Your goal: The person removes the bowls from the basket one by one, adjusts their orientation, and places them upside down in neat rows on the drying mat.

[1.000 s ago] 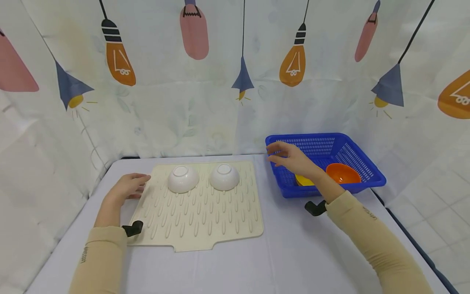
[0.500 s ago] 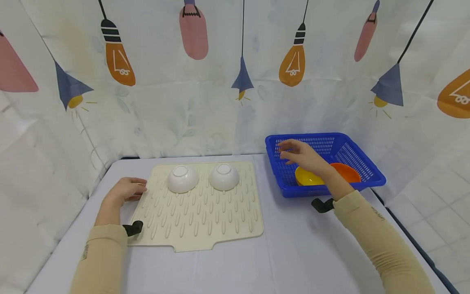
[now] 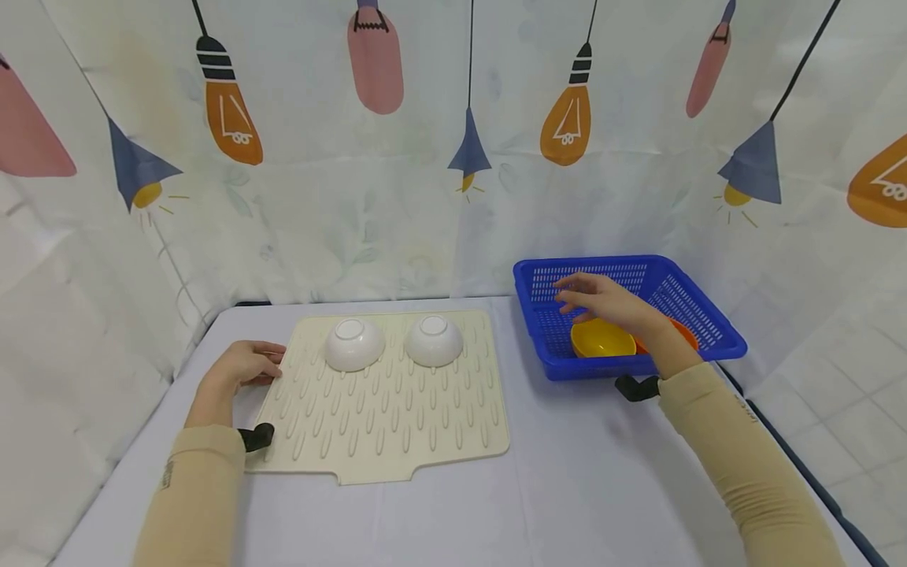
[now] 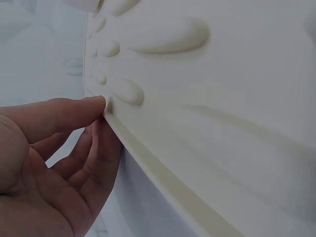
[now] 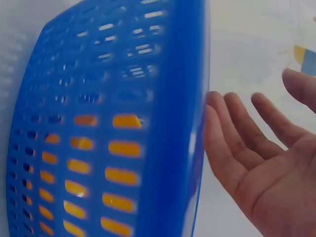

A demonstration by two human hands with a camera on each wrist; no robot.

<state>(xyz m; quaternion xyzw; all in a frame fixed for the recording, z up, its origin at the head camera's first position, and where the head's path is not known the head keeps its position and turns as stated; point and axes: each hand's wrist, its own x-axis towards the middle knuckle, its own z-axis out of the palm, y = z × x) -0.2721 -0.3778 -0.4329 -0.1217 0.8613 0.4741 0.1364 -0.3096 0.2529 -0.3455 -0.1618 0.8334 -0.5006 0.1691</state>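
My left hand [image 3: 244, 366] is at the left edge of a cream ridged drying mat [image 3: 390, 425]. In the left wrist view, its thumb and fingers pinch the mat's edge. Two white bowls [image 3: 354, 346] sit upside down side by side on the mat's far part. Above a blue plastic basket [image 3: 588, 368], my right hand [image 3: 602, 303] hovers with fingers loosely bent and nothing held. Inside the basket are a yellow bowl [image 3: 602, 340] and an orange bowl [image 3: 686, 335], the latter partly hidden by the right forearm. The right wrist view shows the basket's slotted wall beside the hand.
A white cloth covers the table [image 3: 468, 512]. Behind it hangs a pale curtain [image 3: 397, 213] printed with lamps and bulbs. The basket stands at the table's back right, close to the curtain. A dark table edge [image 3: 801, 465] shows along the right side.
My right hand has moved right, from the basket's left rim to over its middle, uncovering the yellow bowl. The left hand has come down slightly onto the mat's edge. The bowls stay put.
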